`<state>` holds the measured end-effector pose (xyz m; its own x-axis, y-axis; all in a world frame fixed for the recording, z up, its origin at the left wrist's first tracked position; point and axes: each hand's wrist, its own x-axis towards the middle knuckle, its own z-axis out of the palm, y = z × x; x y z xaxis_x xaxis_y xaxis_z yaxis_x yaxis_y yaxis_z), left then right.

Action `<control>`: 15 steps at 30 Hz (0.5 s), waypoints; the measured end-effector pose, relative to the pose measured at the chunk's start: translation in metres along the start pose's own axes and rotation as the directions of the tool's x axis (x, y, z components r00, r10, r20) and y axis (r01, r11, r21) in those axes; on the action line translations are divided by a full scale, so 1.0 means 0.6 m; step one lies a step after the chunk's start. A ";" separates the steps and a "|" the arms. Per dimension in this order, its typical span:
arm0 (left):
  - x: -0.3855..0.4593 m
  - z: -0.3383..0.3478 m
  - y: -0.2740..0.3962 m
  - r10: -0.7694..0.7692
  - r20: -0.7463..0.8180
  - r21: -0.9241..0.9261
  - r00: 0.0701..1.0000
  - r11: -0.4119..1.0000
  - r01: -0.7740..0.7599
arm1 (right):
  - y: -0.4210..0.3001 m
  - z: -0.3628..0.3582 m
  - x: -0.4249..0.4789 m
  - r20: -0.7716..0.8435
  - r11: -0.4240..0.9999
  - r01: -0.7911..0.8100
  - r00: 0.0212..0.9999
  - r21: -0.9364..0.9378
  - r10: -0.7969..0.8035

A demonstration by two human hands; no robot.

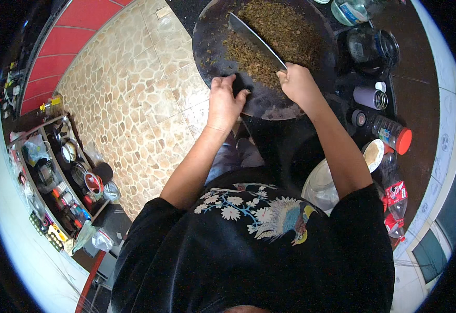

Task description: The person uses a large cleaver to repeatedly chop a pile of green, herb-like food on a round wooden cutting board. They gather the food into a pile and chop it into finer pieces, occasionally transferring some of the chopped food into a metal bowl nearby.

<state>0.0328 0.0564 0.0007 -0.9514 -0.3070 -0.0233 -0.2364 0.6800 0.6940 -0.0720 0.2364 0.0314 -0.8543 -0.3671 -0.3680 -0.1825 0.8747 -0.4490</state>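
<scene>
My right hand (297, 84) grips the handle of a broad-bladed cleaver (257, 41), with its blade pointing to the upper left. The blade stands across a spread of finely chopped, brownish-green food (294, 33), possibly greens. Beneath lies a large round dark chopping board (212, 43), smeared with loose scraps. My left hand (226, 99) rests at the board's near left edge, its thumb spread from the fingers and nothing visible in it. The cleaver's handle is mostly hidden in my fist.
Along the right stand a dark glass jar (364, 49), a purple flask (366, 97) with its cap off, a red-lidded plastic jar (392, 133), a small bowl (373, 154) and a plastic cola bottle (396, 195). A cluttered shelf rack (60, 176) stands left, across the tiled floor (146, 78).
</scene>
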 end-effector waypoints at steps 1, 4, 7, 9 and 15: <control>-0.010 0.002 0.001 0.004 0.006 0.001 1.000 1.000 -0.004 | -0.017 -0.014 -0.014 -0.017 0.999 -0.008 1.000 0.040 0.009; -0.027 0.005 0.001 -0.002 0.008 -0.048 1.000 0.999 0.003 | -0.050 -0.055 -0.064 -0.133 0.992 0.055 0.990 0.115 -0.039; -0.034 0.006 0.016 -0.041 0.045 -0.121 0.998 0.992 0.046 | -0.033 0.015 -0.055 0.037 0.999 0.011 0.999 -0.039 -0.009; -0.045 0.007 0.014 -0.032 0.067 -0.116 0.997 0.992 0.040 | -0.030 0.010 -0.059 0.030 1.000 0.021 0.999 0.010 -0.021; -0.063 -0.005 0.011 -0.099 0.034 -0.188 0.995 0.977 0.103 | -0.065 0.003 -0.082 -0.001 0.991 0.118 0.993 0.063 -0.118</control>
<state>0.0678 0.0704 0.0084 -0.9297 -0.3496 -0.1162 -0.2921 0.5073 0.8108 -0.0222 0.2196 0.0658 -0.8270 -0.4678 -0.3117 -0.2512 0.8036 -0.5395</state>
